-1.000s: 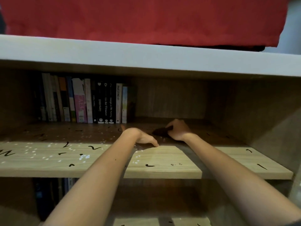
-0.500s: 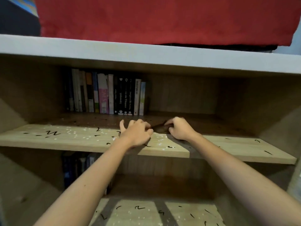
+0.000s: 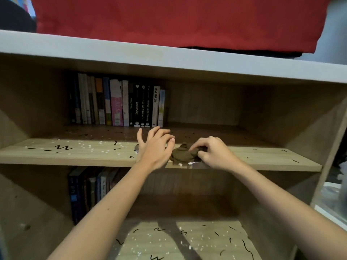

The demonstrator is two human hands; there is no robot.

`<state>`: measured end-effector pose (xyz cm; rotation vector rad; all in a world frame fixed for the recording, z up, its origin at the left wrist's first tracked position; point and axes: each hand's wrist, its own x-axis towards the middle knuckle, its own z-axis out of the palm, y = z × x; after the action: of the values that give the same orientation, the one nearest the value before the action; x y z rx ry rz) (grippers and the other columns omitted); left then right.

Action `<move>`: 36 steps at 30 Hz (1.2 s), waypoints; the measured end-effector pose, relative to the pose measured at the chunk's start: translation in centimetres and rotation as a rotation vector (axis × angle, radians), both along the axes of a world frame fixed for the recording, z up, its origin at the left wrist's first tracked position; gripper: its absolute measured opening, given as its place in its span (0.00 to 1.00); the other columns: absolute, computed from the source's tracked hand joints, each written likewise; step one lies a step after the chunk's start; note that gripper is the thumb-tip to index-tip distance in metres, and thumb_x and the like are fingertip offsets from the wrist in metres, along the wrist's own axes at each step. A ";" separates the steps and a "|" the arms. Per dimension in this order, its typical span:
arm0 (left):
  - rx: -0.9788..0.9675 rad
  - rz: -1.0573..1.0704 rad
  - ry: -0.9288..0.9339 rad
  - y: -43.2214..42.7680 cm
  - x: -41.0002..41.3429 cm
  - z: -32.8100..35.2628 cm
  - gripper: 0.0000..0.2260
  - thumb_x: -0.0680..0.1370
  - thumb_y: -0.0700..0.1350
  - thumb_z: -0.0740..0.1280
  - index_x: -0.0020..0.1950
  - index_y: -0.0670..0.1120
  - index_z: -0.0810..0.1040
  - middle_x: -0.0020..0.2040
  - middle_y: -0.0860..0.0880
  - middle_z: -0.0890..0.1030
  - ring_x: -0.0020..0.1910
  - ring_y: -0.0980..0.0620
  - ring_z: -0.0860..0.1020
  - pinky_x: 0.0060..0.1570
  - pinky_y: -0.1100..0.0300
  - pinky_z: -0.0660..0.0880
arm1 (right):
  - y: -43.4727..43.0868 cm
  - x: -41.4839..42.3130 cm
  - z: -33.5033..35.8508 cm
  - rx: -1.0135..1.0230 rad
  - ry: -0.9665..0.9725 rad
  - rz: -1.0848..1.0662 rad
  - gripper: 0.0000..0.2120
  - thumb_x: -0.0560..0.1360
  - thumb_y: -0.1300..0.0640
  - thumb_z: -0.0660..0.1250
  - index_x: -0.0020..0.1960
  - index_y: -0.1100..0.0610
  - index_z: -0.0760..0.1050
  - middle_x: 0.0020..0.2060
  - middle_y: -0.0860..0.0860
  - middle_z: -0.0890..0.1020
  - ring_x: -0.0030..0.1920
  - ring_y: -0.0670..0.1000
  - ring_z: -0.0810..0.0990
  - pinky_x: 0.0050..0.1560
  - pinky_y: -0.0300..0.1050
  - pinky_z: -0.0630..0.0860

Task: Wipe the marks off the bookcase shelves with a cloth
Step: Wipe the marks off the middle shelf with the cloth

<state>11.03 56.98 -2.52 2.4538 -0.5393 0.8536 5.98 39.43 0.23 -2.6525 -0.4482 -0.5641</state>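
Observation:
A wooden bookcase fills the view. Its middle shelf carries black squiggle marks and white specks. A crumpled brown cloth lies near the shelf's front edge, and my right hand is shut on its right side. My left hand hovers just left of the cloth with fingers spread, holding nothing. The lower shelf also bears black marks and white specks.
A row of upright books stands at the back left of the middle shelf. More books lean on the shelf below. A red fabric lies on the bookcase top. The right side panel bounds the shelves.
The cloth and my right hand have come forward from deep in the shelf to its front edge. My left hand has lifted off the board and spread its fingers. The view has tilted down.

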 end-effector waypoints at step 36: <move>-0.052 0.004 -0.025 0.4 0.4 -0.5 0.15 0.81 0.50 0.52 0.59 0.50 0.77 0.63 0.54 0.75 0.71 0.56 0.61 0.70 0.46 0.35 | -0.7 -0.4 0.8 0.098 -0.130 -0.405 0.13 0.76 0.62 0.61 0.60 0.57 0.76 0.52 0.55 0.81 0.48 0.49 0.76 0.51 0.42 0.73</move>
<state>11.42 57.37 -3.04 2.4010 -0.5148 0.8899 5.63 38.69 1.07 -2.6299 0.0881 -0.8576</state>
